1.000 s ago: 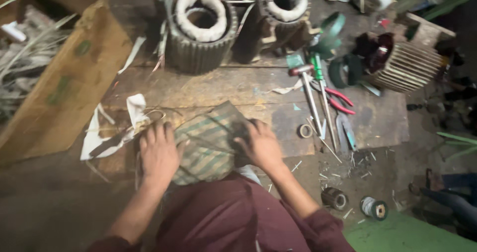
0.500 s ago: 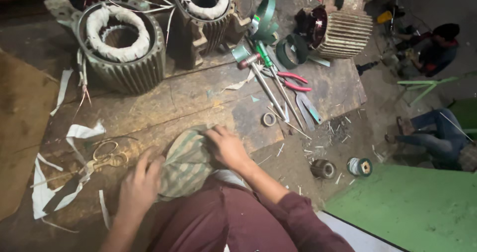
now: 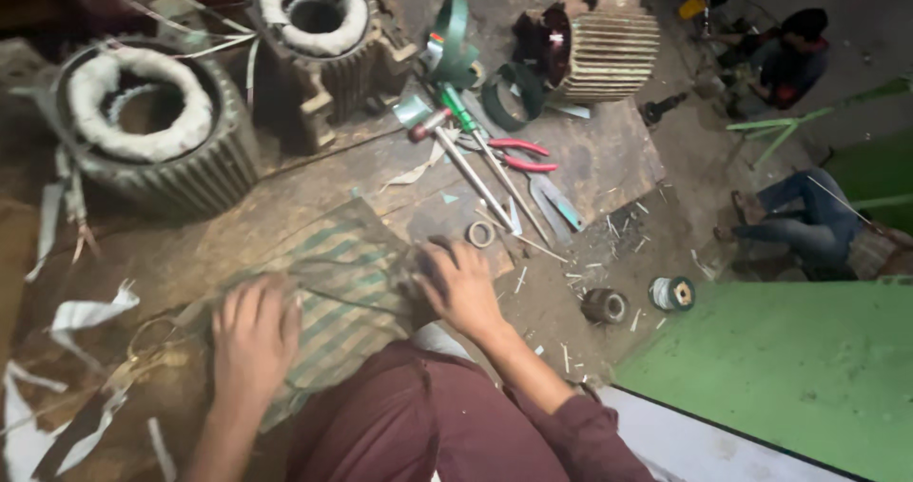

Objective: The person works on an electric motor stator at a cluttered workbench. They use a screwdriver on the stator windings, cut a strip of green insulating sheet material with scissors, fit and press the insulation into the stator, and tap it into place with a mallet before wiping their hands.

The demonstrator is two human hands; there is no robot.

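I look down at a wooden counter (image 3: 285, 206) littered with motor parts and tools. At its far left stands a large ribbed stator (image 3: 152, 130) with white windings; a second stator (image 3: 319, 26) stands just behind it to the right, and a finned motor housing (image 3: 609, 54) lies on its side further right. Nearest me, a green-and-tan striped cloth (image 3: 333, 292) lies flat at the counter's near edge, partly over my lap in maroon trousers. My left hand (image 3: 252, 335) rests palm down on the cloth's left part, fingers spread and flat, gripping nothing. My right hand (image 3: 461, 287) presses on the cloth's right edge, fingers loosely curled and apart; I cannot tell whether they pinch the fabric. Just beyond my right hand lie a small tape ring (image 3: 480, 234), a hammer (image 3: 456, 159), a green-handled screwdriver (image 3: 485, 149) and red pliers (image 3: 518, 154). White paper strips (image 3: 90, 316) lie to the left. Two small spools (image 3: 637, 299) sit on the floor to the right.
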